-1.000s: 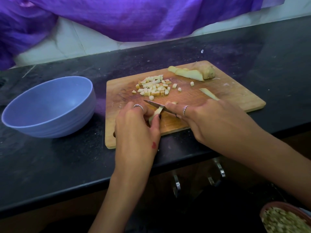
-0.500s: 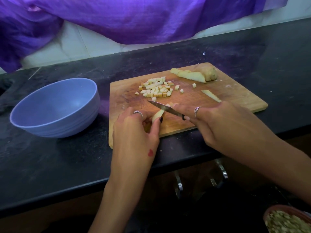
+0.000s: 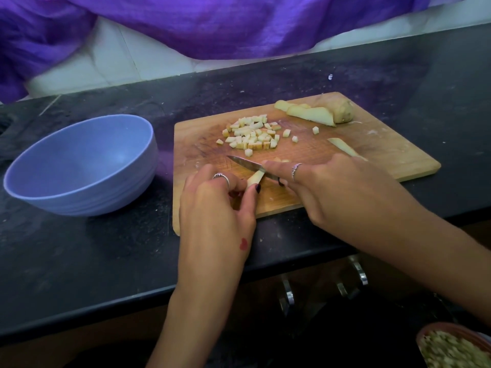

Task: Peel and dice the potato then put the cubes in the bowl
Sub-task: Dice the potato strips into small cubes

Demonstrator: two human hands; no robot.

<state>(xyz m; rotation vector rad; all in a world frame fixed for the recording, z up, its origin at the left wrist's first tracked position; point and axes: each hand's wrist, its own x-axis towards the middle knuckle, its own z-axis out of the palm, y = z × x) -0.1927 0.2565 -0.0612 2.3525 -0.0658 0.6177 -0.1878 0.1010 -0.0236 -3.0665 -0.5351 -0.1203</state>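
At centre frame the left hand pinches a potato strip between thumb and curled fingers on the board. The right hand grips the knife, forefinger stretched along the blade's back, the edge resting across the strip's far end. A heap of cubes lies above it at mid-board; larger potato pieces sit at the board's upper right. The bowl stands at left, beside the board.
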